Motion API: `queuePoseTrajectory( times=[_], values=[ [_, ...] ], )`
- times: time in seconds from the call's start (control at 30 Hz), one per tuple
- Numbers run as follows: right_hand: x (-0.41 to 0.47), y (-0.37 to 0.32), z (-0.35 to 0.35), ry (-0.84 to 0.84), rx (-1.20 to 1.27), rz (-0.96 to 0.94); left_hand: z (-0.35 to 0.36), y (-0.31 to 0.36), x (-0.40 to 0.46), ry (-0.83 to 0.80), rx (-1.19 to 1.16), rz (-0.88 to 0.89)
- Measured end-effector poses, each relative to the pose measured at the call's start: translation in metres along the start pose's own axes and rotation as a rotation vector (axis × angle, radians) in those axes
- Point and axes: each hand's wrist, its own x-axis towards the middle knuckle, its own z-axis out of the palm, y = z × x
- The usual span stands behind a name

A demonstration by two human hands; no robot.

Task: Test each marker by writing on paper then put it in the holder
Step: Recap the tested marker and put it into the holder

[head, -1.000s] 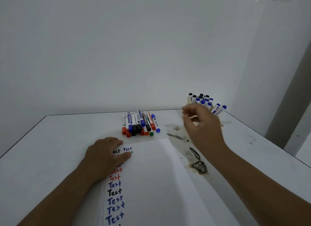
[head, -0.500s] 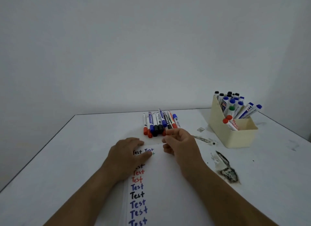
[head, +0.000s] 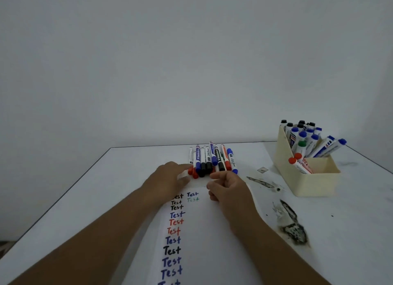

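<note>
From the head camera, a white tabletop (head: 80, 199) fills the lower half of the view under a plain wall. A sheet of paper (head: 212, 242) lies at six o'clock, running toward the viewer, with a column of the word "Test" written down its left part in black, blue and red, and two more, one blue and one green, beside the top of the column.

Just beyond the far edge of the paper, at twelve o'clock from it, a row of markers (head: 212, 159) lies side by side on the tabletop, caps toward the viewer: red, blue, black and one green cap partly hidden.

The left hand (head: 170, 178) reaches in from seven o'clock, its fingertips at the red caps on the left end of the row; whether it grips one or only touches them cannot be told. The right hand (head: 227, 187) comes in from five o'clock, hovering over the top edge of the paper with fingers loosely curled, holding nothing, its forefinger just short of the caps.

At three o'clock from the row stands a cream box holder (head: 310, 178), well apart from both hands. Capped markers lean inside it: black, blue, green and two red ones. Dark stains (head: 291, 227) mark the tabletop between the paper and the holder.
</note>
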Motion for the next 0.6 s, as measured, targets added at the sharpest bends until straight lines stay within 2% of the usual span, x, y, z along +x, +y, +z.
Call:
queuePoseTrajectory(
  times=[0.1,0.27,0.33,0.5,0.6],
  values=[
    [0.0,0.001,0.0,-0.001,0.004,-0.006,0.0,0.001,0.008,-0.034,0.046,-0.005],
    [0.003,0.002,0.001,0.008,-0.031,-0.02,0.002,0.007,0.008,0.15,0.12,-0.142],
    [0.003,0.001,0.0,0.007,-0.025,-0.019,0.002,0.005,0.007,0.174,0.145,-0.164],
    [0.002,0.001,-0.001,0.001,-0.02,-0.011,-0.001,-0.007,0.0,0.168,0.106,-0.187],
    [0.002,0.0,-0.001,0.001,-0.025,-0.005,-0.002,-0.014,-0.009,0.23,0.06,-0.235]
  ],
)
